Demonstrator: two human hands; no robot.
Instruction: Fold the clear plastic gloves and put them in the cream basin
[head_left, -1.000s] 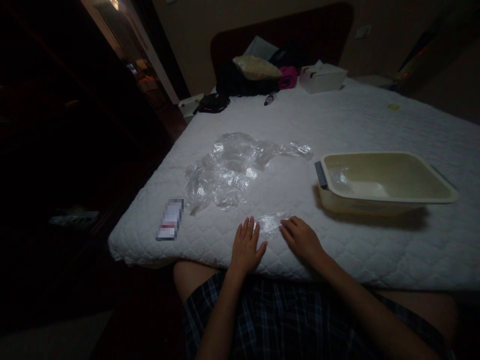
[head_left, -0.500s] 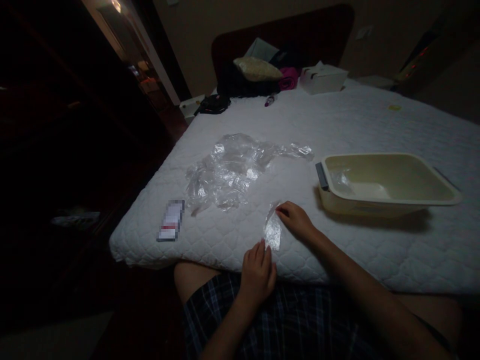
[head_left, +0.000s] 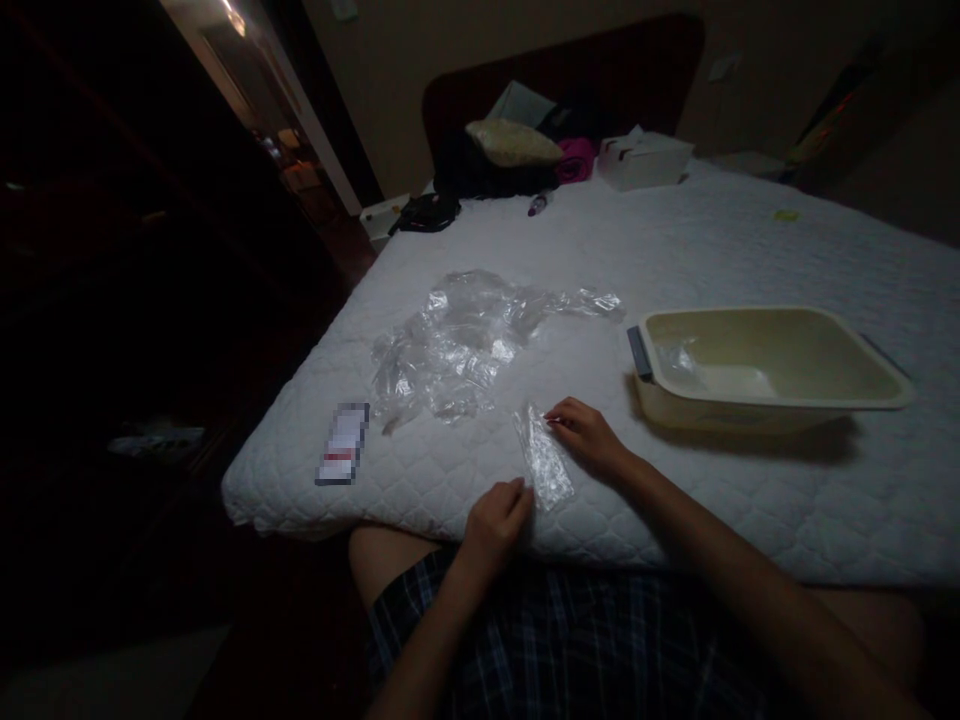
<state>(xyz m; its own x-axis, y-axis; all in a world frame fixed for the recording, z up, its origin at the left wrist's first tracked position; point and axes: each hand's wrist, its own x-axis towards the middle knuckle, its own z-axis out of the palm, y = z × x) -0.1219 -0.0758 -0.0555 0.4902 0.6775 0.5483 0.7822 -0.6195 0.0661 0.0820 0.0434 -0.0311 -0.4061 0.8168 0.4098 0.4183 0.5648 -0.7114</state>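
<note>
A small clear plastic bag [head_left: 549, 465] lies flattened and slightly slanted on the white quilted bed cover, between my two hands. The fingers of my left hand [head_left: 496, 520] are curled together, their tips at the bag's lower left edge. My right hand [head_left: 591, 438] pinches at the upper right edge of the bag, with the forearm reaching in from the right. Beyond them spreads a loose heap of crumpled clear plastic bags [head_left: 469, 340]. At the right stands a cream plastic basin [head_left: 772, 410] with grey handles, and a clear plastic piece [head_left: 679, 360] rests inside it.
A phone-like flat object [head_left: 343, 445], its face blurred out, lies near the left edge of the bed [head_left: 300, 390]. Toward the dark headboard are a white box [head_left: 646, 165], a cushion [head_left: 514, 142], a dark bag [head_left: 426, 212] and a small bottle [head_left: 539, 204].
The small bag has been spread wider and now slants the other way. My left hand has shifted slightly left, its fingers more curled. The right hand has barely moved.
</note>
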